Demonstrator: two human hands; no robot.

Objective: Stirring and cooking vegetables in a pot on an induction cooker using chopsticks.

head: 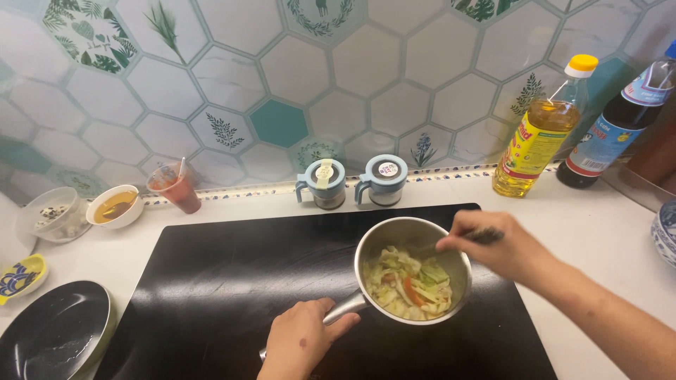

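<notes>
Nearest the camera, at the bottom centre of the frame, the left hand (304, 338) is wrapped around the metal handle (345, 308) of a small steel saucepan (412, 271). The fingers are curled over the handle's lower part, so only its upper stretch shows between hand and pot. The handle's long axis runs from lower left up to upper right, so the pan's bowl lies up and to the right of that hand, touching it only through the handle.

The saucepan sits on the right half of a black glass cooktop (232, 281), a little right of the frame's centre. Inside it lies a heap of chopped cabbage with some orange pieces (410, 285) (carrot or tomato, hard to tell).

The right hand (493, 246) comes in from the lower right, its forearm slanting across the white counter (598, 232). It is closed in a pinch on the dark handle of a utensil (458, 241), whose working end dips over the pan's far right rim into the vegetables. The utensil lies nearly level, pointing left, and this hand is the one directly at the pan's mouth.

Farther back, against the tiled wall, stand two blue-lidded jars (355, 181), a bottle of yellow oil (542, 134) and a dark sauce bottle (620, 127) at the upper right. A red cup (176, 186) and small bowls (81, 210) sit at the left.
</notes>
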